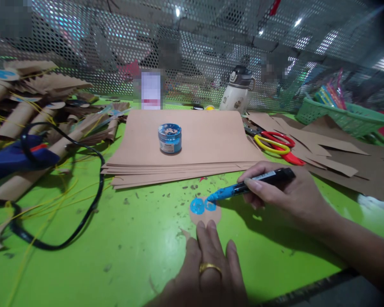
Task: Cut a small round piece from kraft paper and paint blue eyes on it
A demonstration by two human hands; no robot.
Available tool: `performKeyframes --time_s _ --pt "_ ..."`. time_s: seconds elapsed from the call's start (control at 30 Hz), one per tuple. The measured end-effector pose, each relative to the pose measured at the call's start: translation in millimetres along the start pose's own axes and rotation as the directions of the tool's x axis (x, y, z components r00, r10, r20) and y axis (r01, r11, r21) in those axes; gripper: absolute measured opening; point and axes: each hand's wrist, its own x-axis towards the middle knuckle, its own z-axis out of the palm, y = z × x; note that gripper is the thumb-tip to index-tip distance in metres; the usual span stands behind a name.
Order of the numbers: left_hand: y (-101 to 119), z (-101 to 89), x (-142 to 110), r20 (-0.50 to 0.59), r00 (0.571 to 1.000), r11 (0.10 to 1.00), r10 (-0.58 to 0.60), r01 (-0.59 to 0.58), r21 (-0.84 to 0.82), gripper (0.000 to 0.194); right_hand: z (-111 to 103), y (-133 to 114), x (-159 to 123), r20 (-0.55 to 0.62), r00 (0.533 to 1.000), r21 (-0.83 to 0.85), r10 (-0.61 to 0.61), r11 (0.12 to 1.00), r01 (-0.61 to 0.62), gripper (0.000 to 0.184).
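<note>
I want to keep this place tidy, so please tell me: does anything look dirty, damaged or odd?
Yes. Dark specks mar the green tabletop near the paper disc, perhaps stains or chips. On the left, a black cord loops among loose yellow strings, which looks untidy.

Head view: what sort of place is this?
Probably a papercraft workspace, though whether it's a workshop or a classroom I can't tell. Signs: a stack of brown paper sheets, and a black-and-blue marker in the right hand, held at a partly blue paper disc.

White bottle [235, 96] before mesh [115, 51]; green basket [339, 116] right.
</note>
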Motion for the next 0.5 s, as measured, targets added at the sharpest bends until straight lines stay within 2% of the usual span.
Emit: performKeyframes --time_s 0.13,0.27,0.5 --pt "0.5 1.5 -0.7 -0.010 1.000 1.000 0.004 -0.004 0.002 0.025 0.0 -1.7 -1.6 0.033 0.999 -0.003 -0.034 0.999 0.034 0.014" --pt "1.2 2.2 -1.1 -0.004 1.000 1.000 -0.001 0.001 0.000 0.027 2.5 -4.8 0.0 0.060 0.998 -0.030 -0.008 0.999 0.010 0.010" --pt "-1.4 1.3 0.1 0.002 1.000 1.000 0.021 -0.021 0.012 0.027 3.4 -4.4 2.4 0.051 0.999 -0.010 -0.003 1.000 0.004 0.010"
